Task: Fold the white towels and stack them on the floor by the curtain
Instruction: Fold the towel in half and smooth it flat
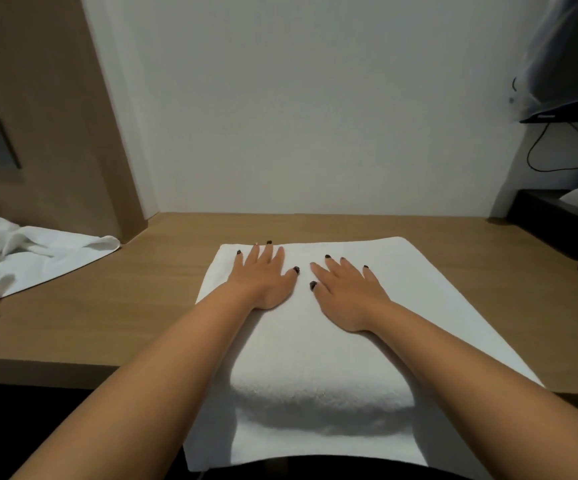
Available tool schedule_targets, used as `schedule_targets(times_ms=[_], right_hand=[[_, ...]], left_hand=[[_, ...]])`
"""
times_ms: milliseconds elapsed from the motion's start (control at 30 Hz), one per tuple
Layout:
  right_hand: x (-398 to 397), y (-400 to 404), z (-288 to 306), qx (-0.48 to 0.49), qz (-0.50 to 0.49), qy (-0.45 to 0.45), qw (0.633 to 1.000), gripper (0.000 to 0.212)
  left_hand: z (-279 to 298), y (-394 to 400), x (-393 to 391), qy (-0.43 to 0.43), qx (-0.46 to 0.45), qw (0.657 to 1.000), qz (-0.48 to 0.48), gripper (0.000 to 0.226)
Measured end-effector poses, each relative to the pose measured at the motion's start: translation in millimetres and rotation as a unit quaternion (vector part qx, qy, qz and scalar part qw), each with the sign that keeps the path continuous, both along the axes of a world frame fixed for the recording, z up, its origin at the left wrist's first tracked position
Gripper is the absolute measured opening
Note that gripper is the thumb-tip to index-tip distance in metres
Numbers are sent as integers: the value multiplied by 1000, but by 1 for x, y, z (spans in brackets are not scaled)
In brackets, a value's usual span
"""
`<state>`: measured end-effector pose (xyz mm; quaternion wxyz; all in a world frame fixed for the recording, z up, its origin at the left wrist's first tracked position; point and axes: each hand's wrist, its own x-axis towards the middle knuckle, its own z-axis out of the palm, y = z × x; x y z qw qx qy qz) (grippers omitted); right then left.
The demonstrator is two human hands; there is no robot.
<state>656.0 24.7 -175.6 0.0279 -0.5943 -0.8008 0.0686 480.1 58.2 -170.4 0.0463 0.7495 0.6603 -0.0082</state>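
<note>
On the left of the bench (pixel 149 271) a loose white towel (pixel 21 261) lies in a heap. In the middle, a flat towel (pixel 308 368) hangs over the near edge. The left hand (pixel 263 278) and right hand (pixel 346 296) press on it, fingers straight, no grip.

the part of the white towel (pixel 315 358) under the left hand (pixel 263 278) and the right hand (pixel 346 296) is hidden by the palms and forearms, and its near edge drops over the table (pixel 107 306) rim into darkness. far left of the left hand, a crumpled towel (pixel 21 258) is cut off by the frame edge. far right of the right hand, a dark box (pixel 557 216) with something white in it is cropped, and the dark object (pixel 564 64) above it is blurred.
</note>
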Motion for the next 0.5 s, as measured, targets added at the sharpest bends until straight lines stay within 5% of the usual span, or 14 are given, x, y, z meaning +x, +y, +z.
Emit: schedule_targets(times_ms=[133, 233, 367, 500], right_hand=[[1, 8, 1, -11, 9, -7, 1000, 56], [-2, 16, 2, -12, 11, -4, 1000, 56], [-3, 17, 2, -8, 10, 1, 1000, 56], [-3, 17, 1, 0, 8, 10, 1000, 55]], left_hand=[[-4, 11, -11, -15, 11, 1000, 15, 80], [-7, 20, -17, -60, 68, 989, 116, 84], [2, 26, -51, -124, 147, 931, 311, 62], [8, 38, -78, -218, 110, 923, 299, 49]])
